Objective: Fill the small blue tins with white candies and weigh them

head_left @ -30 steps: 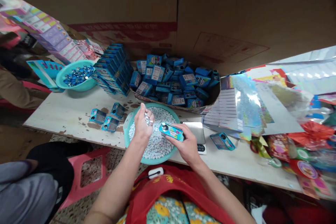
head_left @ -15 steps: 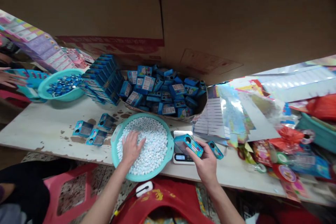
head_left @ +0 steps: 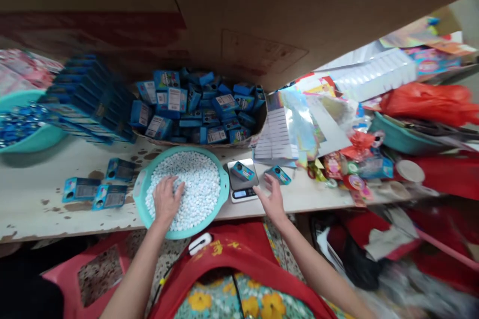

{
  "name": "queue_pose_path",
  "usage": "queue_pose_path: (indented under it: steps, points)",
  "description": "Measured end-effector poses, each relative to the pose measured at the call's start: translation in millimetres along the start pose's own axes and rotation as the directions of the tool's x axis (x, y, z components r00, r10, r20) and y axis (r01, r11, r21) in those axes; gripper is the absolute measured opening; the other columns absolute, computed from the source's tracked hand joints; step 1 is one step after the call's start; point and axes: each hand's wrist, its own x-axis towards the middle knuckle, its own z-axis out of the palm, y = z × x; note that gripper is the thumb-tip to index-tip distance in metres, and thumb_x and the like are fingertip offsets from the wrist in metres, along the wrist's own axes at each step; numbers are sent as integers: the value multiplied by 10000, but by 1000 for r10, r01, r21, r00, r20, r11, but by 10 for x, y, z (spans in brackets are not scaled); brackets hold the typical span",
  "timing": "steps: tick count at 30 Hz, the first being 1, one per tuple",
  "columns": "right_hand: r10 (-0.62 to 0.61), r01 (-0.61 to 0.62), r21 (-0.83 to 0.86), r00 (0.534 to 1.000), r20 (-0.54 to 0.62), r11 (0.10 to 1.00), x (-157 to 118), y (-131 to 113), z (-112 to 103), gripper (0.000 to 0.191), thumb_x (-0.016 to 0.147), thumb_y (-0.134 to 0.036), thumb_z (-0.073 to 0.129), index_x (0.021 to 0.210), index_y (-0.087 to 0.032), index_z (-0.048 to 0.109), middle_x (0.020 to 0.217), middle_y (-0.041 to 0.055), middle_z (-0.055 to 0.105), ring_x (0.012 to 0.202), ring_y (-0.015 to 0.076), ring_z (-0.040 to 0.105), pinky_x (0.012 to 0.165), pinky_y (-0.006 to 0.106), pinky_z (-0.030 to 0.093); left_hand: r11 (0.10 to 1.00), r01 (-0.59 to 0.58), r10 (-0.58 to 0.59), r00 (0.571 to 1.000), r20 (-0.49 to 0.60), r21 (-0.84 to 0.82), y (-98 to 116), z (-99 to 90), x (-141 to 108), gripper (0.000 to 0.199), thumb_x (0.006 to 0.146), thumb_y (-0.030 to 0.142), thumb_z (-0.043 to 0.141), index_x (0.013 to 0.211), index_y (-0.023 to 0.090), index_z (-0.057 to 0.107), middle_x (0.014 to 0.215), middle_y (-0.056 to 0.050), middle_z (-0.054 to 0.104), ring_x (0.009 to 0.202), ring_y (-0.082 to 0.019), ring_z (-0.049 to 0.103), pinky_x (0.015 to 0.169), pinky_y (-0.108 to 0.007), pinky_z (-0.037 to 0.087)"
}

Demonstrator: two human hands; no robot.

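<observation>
My left hand (head_left: 167, 200) rests on the small white pieces (head_left: 198, 174) that fill a turquoise basin (head_left: 223, 184), its thumb apart from the fingers and some fingertips sunk among them. Just right of the basin, a small blue box (head_left: 243, 171) lies on a digital scale (head_left: 243, 193) with a lit display. My right hand (head_left: 274, 199) is open by the scale's right side, with thumb and fingers apart and nothing between them. Beyond its fingertips, a second blue box (head_left: 280, 175) lies on the table (head_left: 314, 194).
Three blue boxes (head_left: 109, 196) lie left of the basin. Behind it, a carton (head_left: 258, 138) holds many more, beside stacked blue boxes (head_left: 90, 99). A basin of blue-wrapped pieces (head_left: 48, 137) is at far left. Shiny sheets (head_left: 299, 124) and packets (head_left: 335, 164) spread rightward.
My right hand has put the blue box it held onto the scale and let go, opening beside it. My left hand stays in the basin. The view has shifted to the right.
</observation>
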Motion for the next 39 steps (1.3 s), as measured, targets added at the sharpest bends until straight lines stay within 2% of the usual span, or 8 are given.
queue_pose_path:
  steps: [4, 7, 11, 14, 18, 24, 33, 39]
  points:
    - [218, -226, -85, 972, -92, 970, -569, 352, -455, 494, 755, -465, 619, 1150, -176, 547, 1190, 128, 534, 1080, 258, 550, 886, 420, 493, 998, -59, 58, 998, -24, -10, -86, -105, -84, 396, 886, 455, 483, 1103, 141, 590, 1189, -147, 583, 1163, -292, 495, 987, -434, 356]
    - [370, -395, -113, 908, -196, 912, -1034, 579, -695, 532, 708, -505, 637, 1094, -143, 588, 1149, 145, 564, 1057, 276, 566, 879, 404, 496, 998, -70, 70, 996, -55, -4, -136, -217, -198, 390, 890, 434, 488, 1132, 141, 578, 1206, -151, 576, 1202, -300, 469, 1011, -446, 331]
    - [507, -553, -102, 812, -288, 827, -1487, 710, -840, 563, 644, -537, 664, 1040, -138, 628, 1081, 133, 632, 1017, 287, 603, 862, 378, 496, 993, -115, 114, 993, -30, -26, -181, -261, -343, 406, 896, 424, 480, 1177, 141, 552, 1227, -159, 561, 1237, -305, 440, 1037, -460, 306]
    - [564, -608, -77, 771, -294, 790, -1619, 732, -877, 536, 606, -541, 683, 983, -161, 654, 1040, 115, 673, 990, 282, 632, 836, 354, 501, 992, -117, 117, 993, -6, -38, -198, -215, -398, 451, 891, 429, 485, 1226, 129, 520, 1267, -173, 529, 1285, -316, 385, 1059, -473, 283]
    - [588, -624, -81, 765, -262, 777, -1599, 777, -899, 526, 568, -538, 693, 935, -162, 661, 981, 111, 700, 950, 277, 656, 807, 354, 514, 997, -64, 65, 998, 10, -47, -209, -155, -400, 517, 875, 450, 503, 1271, 119, 484, 1300, -189, 490, 1306, -332, 344, 1065, -491, 273]
    - [628, -651, -76, 751, -202, 755, -1434, 949, -883, 494, 531, -524, 690, 859, -156, 654, 867, 113, 717, 857, 278, 682, 752, 366, 538, 997, -60, 62, 997, 37, -50, -237, -135, -375, 450, 890, 427, 470, 1216, 120, 512, 1239, -179, 524, 1214, -303, 436, 1033, -469, 324]
    - [614, -619, -22, 783, -103, 785, -945, 1274, -801, 457, 514, -489, 700, 818, -149, 674, 867, 113, 725, 858, 288, 683, 820, 410, 525, 985, -78, 71, 996, 54, 152, -179, -157, -394, 320, 901, 364, 464, 1098, 169, 624, 1158, -144, 571, 1076, -281, 491, 897, -417, 384]
    - [607, -615, -28, 783, -135, 788, -977, 1574, -1011, 393, 480, -473, 703, 707, -154, 680, 712, 100, 709, 728, 281, 674, 704, 410, 530, 982, -98, 83, 991, 101, 164, -149, -136, -390, 276, 911, 324, 436, 1000, 177, 652, 1000, -131, 602, 948, -251, 505, 864, -406, 382]
